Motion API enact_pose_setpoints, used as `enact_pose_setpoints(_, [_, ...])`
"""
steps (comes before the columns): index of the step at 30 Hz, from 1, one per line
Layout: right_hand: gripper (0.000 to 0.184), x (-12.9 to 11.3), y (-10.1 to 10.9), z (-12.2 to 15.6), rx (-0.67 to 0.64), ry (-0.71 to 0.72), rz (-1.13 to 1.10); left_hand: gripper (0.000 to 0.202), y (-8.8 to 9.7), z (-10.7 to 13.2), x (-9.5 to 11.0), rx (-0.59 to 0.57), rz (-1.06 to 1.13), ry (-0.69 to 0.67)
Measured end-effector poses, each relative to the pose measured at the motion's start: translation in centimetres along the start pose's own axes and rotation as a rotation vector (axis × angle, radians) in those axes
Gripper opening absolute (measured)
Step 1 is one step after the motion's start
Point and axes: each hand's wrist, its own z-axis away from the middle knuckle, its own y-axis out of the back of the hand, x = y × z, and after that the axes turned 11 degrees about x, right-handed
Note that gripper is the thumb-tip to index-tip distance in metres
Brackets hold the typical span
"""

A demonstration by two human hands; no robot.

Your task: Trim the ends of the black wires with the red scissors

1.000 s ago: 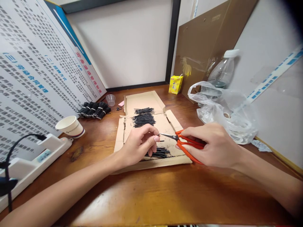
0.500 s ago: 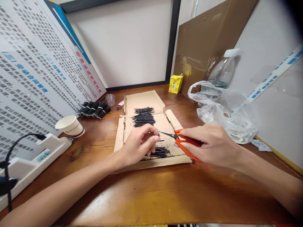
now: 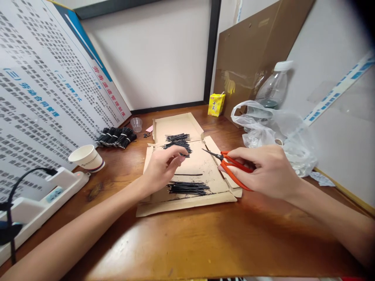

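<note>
My left hand (image 3: 162, 168) reaches over a flattened cardboard sheet (image 3: 175, 203), fingers curled in a pinch at the near edge of the far pile of short black wires (image 3: 177, 142); what they pinch is hidden. A single black wire (image 3: 187, 174) lies loose just right of that hand. A second pile of black wires (image 3: 187, 188) lies nearer me, with black crumbs around it. My right hand (image 3: 263, 171) grips orange-handled snips (image 3: 234, 168), blades pointing up-left over the cardboard and touching nothing.
Bundled black wires (image 3: 117, 136) and a small clear cup (image 3: 136, 124) sit at the back left, a paper cup (image 3: 87, 158) and a white power strip (image 3: 43, 195) on the left. A crumpled plastic bag (image 3: 272, 132), a clear bottle (image 3: 274, 88) and a yellow carton (image 3: 216, 104) stand on the right.
My left hand let a single wire drop onto the cardboard and moved away from me to the far pile. The snips drew back from it and lifted slightly.
</note>
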Motion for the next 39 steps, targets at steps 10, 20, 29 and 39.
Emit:
enact_pose_setpoints(10, [0.016,1.0,-0.9,0.1,0.01,0.016,0.024,0.017,-2.6,-2.2,-3.7,-0.208,-0.474,-0.14])
enact_pose_setpoints(20, [0.016,1.0,-1.0,0.3,-0.01,-0.005,0.026,0.016,-2.5,-2.0,-3.0,-0.287,-0.508,-0.126])
enact_pose_setpoints(29, [0.014,1.0,-1.2,0.5,-0.022,-0.003,0.009,0.012,-3.7,-0.1,-1.3,-0.45,-0.349,-0.127])
enact_pose_setpoints(39, [0.012,0.4,-0.6,0.1,-0.049,-0.08,-0.084,0.011,-2.4,-1.0,-0.3,-0.107,-0.037,-0.093])
